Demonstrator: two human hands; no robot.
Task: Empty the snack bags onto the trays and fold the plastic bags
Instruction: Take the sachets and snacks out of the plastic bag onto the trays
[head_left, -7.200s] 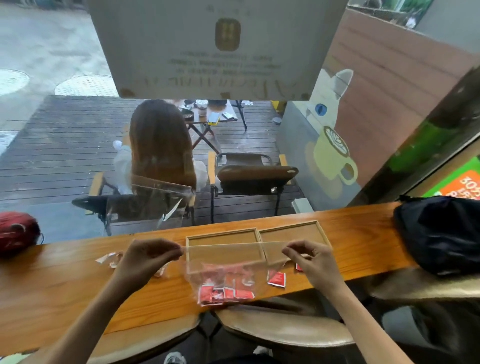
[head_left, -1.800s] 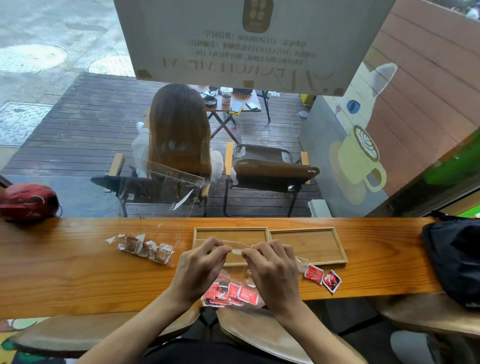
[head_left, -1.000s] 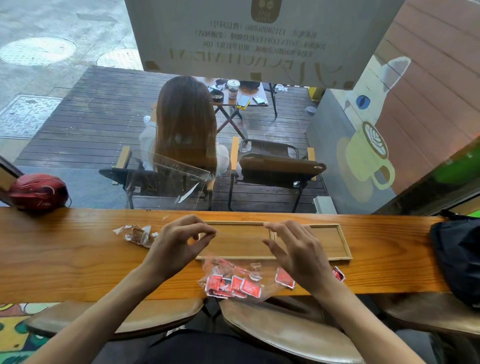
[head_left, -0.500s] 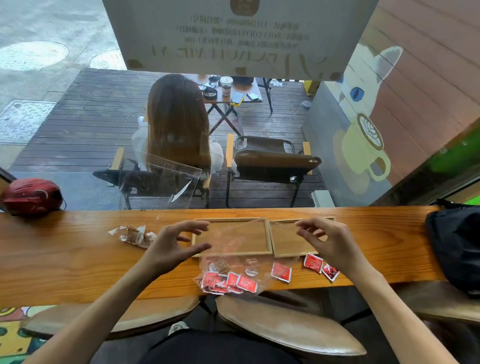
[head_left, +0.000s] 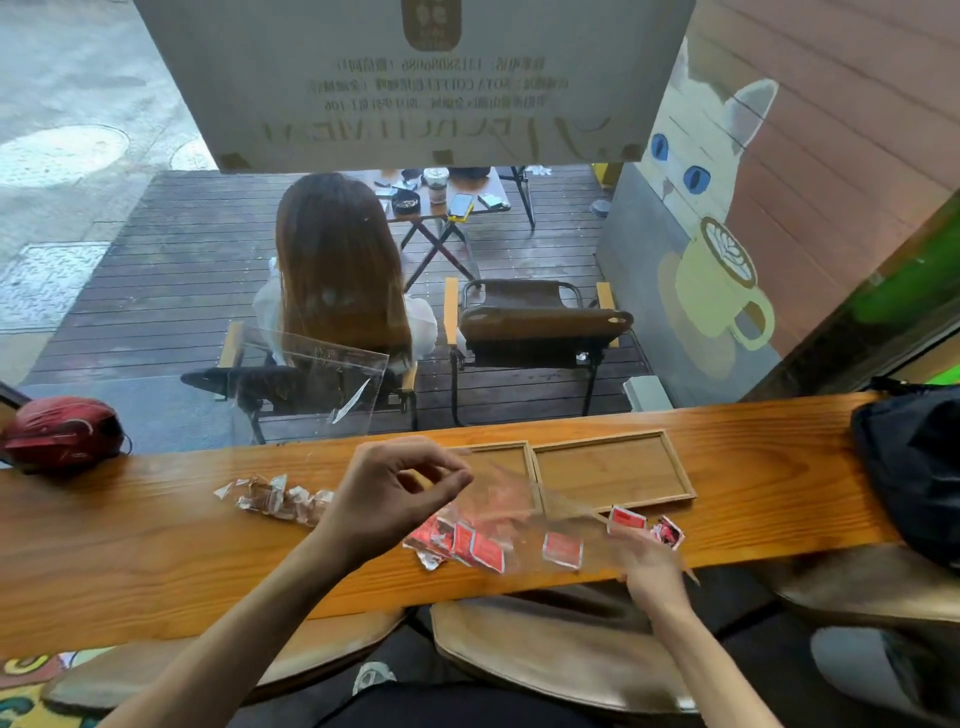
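Observation:
My left hand (head_left: 400, 493) pinches the upper edge of a clear plastic bag (head_left: 519, 499) above the wooden counter. The bag stretches down and right to my right hand (head_left: 644, 564), which grips its other end near the counter's front edge; that hand is blurred. Several red snack packets (head_left: 462, 543) lie bunched in the bag's low part, and another red packet (head_left: 562, 550) lies further right. Two loose red packets (head_left: 626, 519) lie on the counter beside the trays. The left tray (head_left: 501, 446) and the right tray (head_left: 613, 470) sit side by side, both bare.
A second clear bag of brown-wrapped snacks (head_left: 275, 499) lies left of my left hand. A black bag (head_left: 914, 467) sits at the counter's right end and a red helmet (head_left: 62, 431) at the left. Window glass stands directly behind the counter. Stools (head_left: 545, 649) are underneath.
My right hand has dropped from above the right tray to the counter's front edge, pulling the bag down and right. My left hand stays raised, now pinching the bag's edge.

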